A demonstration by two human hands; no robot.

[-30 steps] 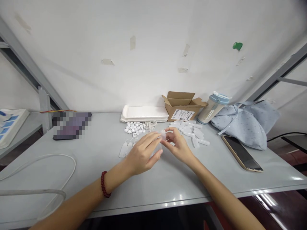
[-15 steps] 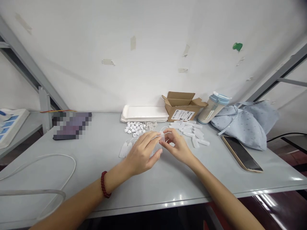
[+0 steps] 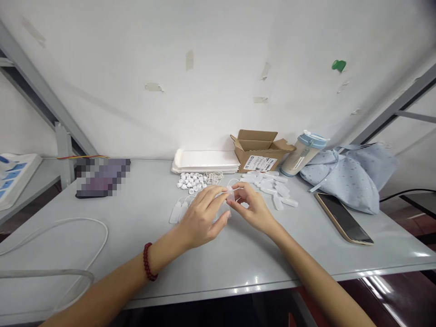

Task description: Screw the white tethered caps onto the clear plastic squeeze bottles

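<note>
Cord (image 3: 233,180) newly arched — tube (image 3: 230,195) near-upright

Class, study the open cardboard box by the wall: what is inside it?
In the cardboard box, brown inner walls show below the flaps. The front panel covers the bottom, so whether anything lies there cannot be seen.

We only get a sliver of the translucent piece (image 3: 230,194); left hand (image 3: 203,218) and right hand (image 3: 252,206) cover the rest. Left hand may also mask more of the corded translucent tags (image 3: 175,212). Dark object (image 3: 102,179) at left is pixelated, can't ID. Carton label (image 3: 258,162) too small for us. Grey cable (image 3: 44,274) cut by left edge.
</note>
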